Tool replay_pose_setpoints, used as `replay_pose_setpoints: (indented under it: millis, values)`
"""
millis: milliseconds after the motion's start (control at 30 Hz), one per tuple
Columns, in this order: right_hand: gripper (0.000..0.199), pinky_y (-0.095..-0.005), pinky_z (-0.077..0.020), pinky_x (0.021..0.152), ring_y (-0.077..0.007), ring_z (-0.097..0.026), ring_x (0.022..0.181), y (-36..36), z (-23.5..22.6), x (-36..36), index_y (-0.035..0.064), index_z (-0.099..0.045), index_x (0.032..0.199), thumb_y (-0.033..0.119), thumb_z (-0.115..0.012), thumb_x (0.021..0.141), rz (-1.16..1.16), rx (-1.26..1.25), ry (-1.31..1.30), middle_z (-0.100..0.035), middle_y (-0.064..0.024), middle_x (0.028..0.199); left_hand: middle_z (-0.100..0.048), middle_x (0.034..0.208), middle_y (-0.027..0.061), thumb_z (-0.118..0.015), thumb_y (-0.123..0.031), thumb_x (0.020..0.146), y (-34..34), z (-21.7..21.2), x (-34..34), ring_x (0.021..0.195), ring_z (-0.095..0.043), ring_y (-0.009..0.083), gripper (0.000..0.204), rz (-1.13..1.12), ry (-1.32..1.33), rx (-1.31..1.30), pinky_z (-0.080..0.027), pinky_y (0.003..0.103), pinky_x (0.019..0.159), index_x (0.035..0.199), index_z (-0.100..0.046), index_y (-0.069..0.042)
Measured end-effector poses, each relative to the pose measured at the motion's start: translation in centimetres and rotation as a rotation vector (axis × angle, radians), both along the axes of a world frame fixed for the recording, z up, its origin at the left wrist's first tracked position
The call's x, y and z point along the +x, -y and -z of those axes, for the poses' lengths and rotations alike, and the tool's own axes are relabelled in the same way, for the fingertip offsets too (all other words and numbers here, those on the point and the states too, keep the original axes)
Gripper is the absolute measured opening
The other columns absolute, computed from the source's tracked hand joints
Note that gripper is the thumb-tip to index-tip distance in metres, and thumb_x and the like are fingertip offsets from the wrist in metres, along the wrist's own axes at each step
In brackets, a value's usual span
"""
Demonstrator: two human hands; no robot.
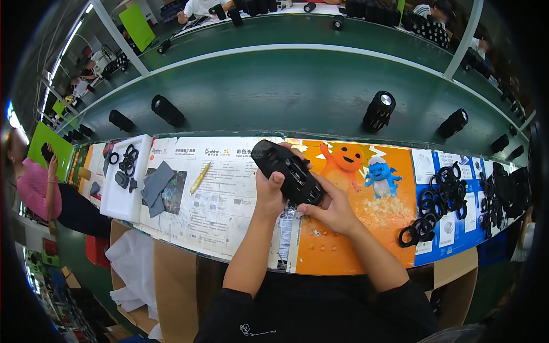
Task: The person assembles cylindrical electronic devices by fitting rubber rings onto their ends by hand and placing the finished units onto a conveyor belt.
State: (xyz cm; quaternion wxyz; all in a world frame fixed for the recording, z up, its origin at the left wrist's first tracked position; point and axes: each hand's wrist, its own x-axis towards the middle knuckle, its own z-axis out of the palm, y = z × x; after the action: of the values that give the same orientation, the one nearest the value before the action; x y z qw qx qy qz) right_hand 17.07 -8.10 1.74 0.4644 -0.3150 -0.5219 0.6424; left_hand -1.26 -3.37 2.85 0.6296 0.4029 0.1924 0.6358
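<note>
The black casing (289, 174), held above the worktop (226, 186), is gripped by the left hand (270, 193) and the right hand (334, 210); I cannot see its underside or the fingers behind it. Its body is smooth and rounded, with narrow slots. To the left I make out angular grey cloth (156, 187); to the right, overlapping black rings (439, 197).

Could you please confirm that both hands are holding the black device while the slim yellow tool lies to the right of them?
Not quite: the head view shows the slim yellow tool lying to the left of both hands. The left hand and right hand are indeed holding the black device.
</note>
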Motion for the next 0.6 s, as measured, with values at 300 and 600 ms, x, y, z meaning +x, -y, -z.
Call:
replay_pose_setpoints:
  millis: [300,600]
  values:
    - [0.085,-0.0375,-0.0554,0.112,-0.0199,-0.064,0.132,-0.3,-0.1,0.4,-0.0096,-0.04,0.163,0.0,-0.087,0.094,-0.049,-0.057,-0.136,-0.061,-0.0119,0.146,-0.067,0.122,0.0129,-0.087,-0.069,0.086,0.2,0.7,0.6,0.114,-0.072,0.031,0.094,0.036,0.04,0.009,-0.061,0.046,0.104,0.145,-0.052,-0.005]
    - [0.072,-0.0354,-0.0599,0.1,-0.0176,-0.069,0.117,-0.5,-0.9,1.1,-0.0104,-0.049,0.155,0.002,-0.087,0.095,-0.104,-0.147,-0.081,-0.065,-0.0101,0.135,-0.068,0.123,0.0142,-0.087,-0.066,0.088,0.1,0.9,1.3,0.118,-0.071,0.0326,0.089,0.053,0.038,0.007,-0.06,0.048,0.106,0.144,-0.053,-0.005]
